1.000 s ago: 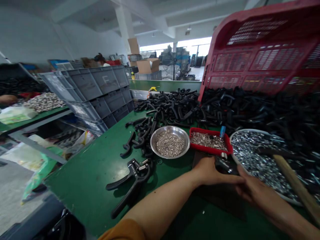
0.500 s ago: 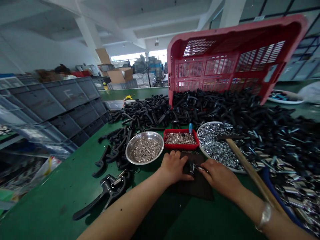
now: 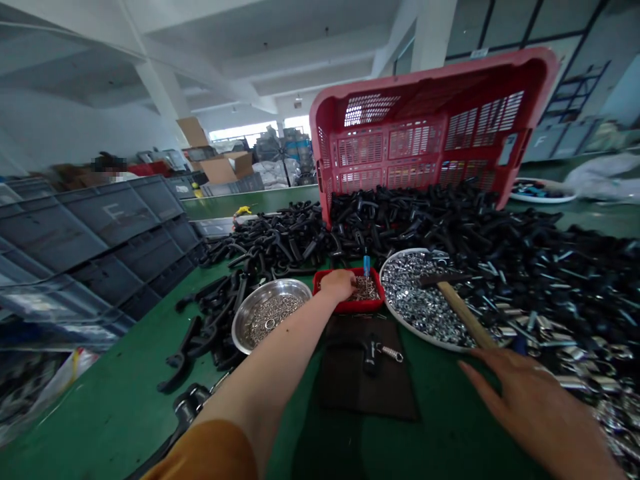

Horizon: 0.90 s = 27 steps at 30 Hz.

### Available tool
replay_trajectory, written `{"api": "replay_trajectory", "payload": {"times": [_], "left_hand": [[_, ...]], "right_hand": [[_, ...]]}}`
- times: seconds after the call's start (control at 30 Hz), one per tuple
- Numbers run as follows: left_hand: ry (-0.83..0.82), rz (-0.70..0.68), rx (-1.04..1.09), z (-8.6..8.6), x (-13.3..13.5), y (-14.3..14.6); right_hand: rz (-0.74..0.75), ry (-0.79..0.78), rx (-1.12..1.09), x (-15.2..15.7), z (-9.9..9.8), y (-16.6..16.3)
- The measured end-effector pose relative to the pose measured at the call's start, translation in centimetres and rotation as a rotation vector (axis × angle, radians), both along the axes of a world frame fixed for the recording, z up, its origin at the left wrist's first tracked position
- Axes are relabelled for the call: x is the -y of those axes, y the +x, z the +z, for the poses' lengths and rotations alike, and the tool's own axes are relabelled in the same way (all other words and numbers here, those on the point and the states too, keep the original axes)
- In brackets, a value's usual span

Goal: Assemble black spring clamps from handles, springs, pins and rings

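Observation:
My left hand (image 3: 339, 283) reaches into the small red tray (image 3: 350, 306) of little metal pins, fingers curled down among them; what they hold is hidden. My right hand (image 3: 525, 399) hovers with fingers stretched out, just below the wooden hammer handle (image 3: 464, 313) that lies over the big dish of silver washers (image 3: 411, 310). Between the hands, a black handle piece with a spring (image 3: 376, 351) lies on a dark mat (image 3: 367, 377), touched by neither hand.
A steel bowl of small rings (image 3: 270, 312) sits left of the red tray. A large heap of black plastic handles (image 3: 450, 220) spills from a tipped red crate (image 3: 425, 127). Grey crates (image 3: 100, 227) stand stacked at the left. An assembled hand gripper (image 3: 193, 403) lies near the green table's front edge.
Both hands have let go of the black piece on the mat. My left hand moved forward into the red tray; my right hand drew back to the right, towards the hammer handle.

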<state>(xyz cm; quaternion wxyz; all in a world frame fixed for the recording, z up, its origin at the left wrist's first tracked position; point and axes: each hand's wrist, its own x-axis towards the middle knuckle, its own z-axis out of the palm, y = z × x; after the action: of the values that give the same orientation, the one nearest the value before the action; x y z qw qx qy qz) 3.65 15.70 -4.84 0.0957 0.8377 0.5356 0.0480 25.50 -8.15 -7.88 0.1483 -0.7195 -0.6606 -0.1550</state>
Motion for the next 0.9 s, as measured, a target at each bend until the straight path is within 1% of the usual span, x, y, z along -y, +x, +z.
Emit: {"api": "replay_trajectory", "payload": {"times": [0.07, 0.17, 0.33, 0.4, 0.47, 0.57, 0.63, 0.7, 0.77, 0.83, 0.9], "left_hand": [[0.001, 0.014, 0.02, -0.4, -0.1, -0.2], [0.012, 0.035, 0.05, -0.3, 0.3, -1.3], [0.045, 0.028, 0.097, 1.0, 1.3, -3.1], [0.039, -0.013, 0.125, 1.7, 2.1, -3.4], [-0.006, -0.095, 0.186, 2.1, 3.3, -3.5], [-0.183, -0.294, 0.326, 2.0, 5.7, -3.3], [-0.293, -0.399, 0.36, 1.5, 7.3, -3.1], [-0.294, -0.419, 0.305, 1.1, 8.5, -2.9], [-0.218, -0.397, 0.237, 0.8, 9.1, -2.8], [-0.158, -0.382, 0.195, 0.8, 9.3, -2.7], [-0.157, -0.376, 0.181, 0.9, 9.1, -2.5]], "right_hand": [[-0.007, 0.001, -0.061, -0.1, 0.0, -0.1], [-0.01, 0.008, -0.136, -0.2, 0.3, 0.1], [-0.035, 0.002, -0.176, 0.1, 0.4, 0.7], [-0.024, -0.005, -0.184, 0.3, 0.3, 0.8], [-0.018, -0.012, -0.19, 0.4, 0.3, 0.9], [-0.009, -0.014, -0.198, 0.5, 0.1, 1.1], [0.006, -0.019, -0.205, 0.5, 0.1, 1.2], [0.016, -0.022, -0.214, 0.6, 0.0, 1.2], [0.021, -0.024, -0.225, 0.7, -0.1, 1.3], [0.024, -0.027, -0.234, 0.7, -0.1, 1.3], [0.025, -0.036, -0.241, 0.8, -0.2, 1.4]]}}
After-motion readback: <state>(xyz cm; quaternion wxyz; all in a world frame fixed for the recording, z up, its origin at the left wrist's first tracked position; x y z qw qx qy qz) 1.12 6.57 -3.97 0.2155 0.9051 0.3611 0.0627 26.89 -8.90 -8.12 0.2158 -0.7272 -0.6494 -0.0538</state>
